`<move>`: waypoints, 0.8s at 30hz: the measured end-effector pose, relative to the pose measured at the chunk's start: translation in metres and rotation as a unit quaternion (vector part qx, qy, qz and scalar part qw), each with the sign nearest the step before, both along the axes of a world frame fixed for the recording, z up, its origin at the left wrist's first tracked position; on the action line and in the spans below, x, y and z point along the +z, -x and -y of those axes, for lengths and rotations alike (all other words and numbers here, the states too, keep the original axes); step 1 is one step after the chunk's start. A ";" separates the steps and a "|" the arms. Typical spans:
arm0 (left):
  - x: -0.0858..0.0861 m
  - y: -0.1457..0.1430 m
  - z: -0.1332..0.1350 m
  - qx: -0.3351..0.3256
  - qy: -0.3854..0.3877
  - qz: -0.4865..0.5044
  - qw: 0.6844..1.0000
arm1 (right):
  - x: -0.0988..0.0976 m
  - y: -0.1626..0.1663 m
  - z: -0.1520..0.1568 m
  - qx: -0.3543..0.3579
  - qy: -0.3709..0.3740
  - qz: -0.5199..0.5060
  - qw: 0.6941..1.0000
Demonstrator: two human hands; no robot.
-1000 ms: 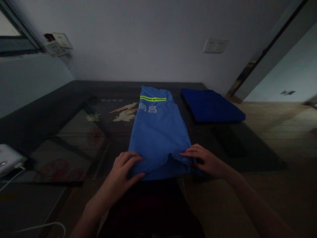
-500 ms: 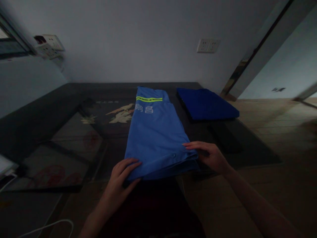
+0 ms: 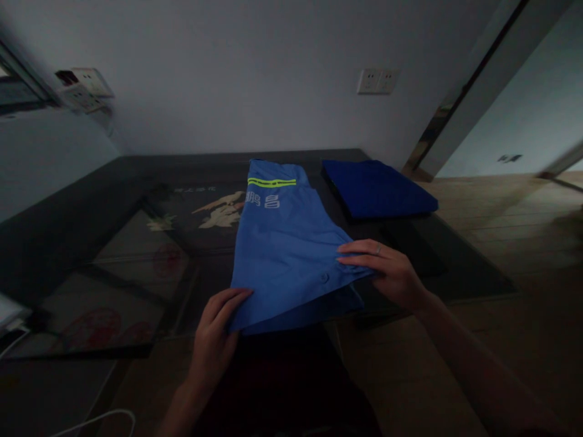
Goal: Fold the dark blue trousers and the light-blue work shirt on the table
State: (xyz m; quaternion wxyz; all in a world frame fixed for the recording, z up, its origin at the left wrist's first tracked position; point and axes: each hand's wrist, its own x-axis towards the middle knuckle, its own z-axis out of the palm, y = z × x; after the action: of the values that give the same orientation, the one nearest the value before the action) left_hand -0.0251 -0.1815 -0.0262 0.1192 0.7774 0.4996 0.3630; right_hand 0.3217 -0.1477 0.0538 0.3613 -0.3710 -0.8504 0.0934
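Observation:
A light blue work shirt [image 3: 282, 243], folded lengthwise, lies on the dark table [image 3: 200, 279] with its near end at the table's front edge. It bears a yellow-green stripe and white lettering toward the far end, and a button near the hem. My left hand [image 3: 216, 325] pinches the near left corner, thumb below and fingers on top. On the right, my right hand [image 3: 387, 267] grips the near right edge, the cloth bunched and lifted between thumb and fingers. Below that raised edge a lower layer of the cloth shows.
A folded dark blue garment [image 3: 380, 191] lies at the table's back right. A dark flat object [image 3: 412, 246] is in front of it. Wall sockets [image 3: 377, 81] sit above the table, and a white cable [image 3: 100, 416] hangs at the lower left.
My right hand has gripped the shirt's near right edge and pulled it up and to the right, separating the upper layer from the lower. My left hand keeps to the left corner.

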 end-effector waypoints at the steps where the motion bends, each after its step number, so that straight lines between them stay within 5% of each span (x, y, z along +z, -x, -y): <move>1: 0.001 0.001 0.000 -0.008 -0.002 0.004 1.000 | -0.003 -0.003 0.002 0.004 0.006 -0.003 1.000; 8: -0.003 0.009 -0.002 -0.055 0.002 -0.012 0.998 | -0.051 -0.027 0.028 0.049 0.087 0.068 0.993; 12: -0.004 0.013 -0.003 -0.069 0.004 -0.027 0.997 | -0.058 -0.030 0.037 0.047 0.102 0.114 0.987; 24: -0.003 0.013 -0.004 -0.053 -0.008 -0.027 0.998 | -0.061 -0.008 0.024 0.023 -0.114 0.226 0.967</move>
State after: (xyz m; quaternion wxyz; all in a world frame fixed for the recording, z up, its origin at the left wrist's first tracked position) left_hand -0.0378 -0.1771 -0.0290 0.1185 0.8134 0.4578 0.3389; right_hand 0.3297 -0.1720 -0.0073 0.1971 -0.3194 -0.9232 -0.0828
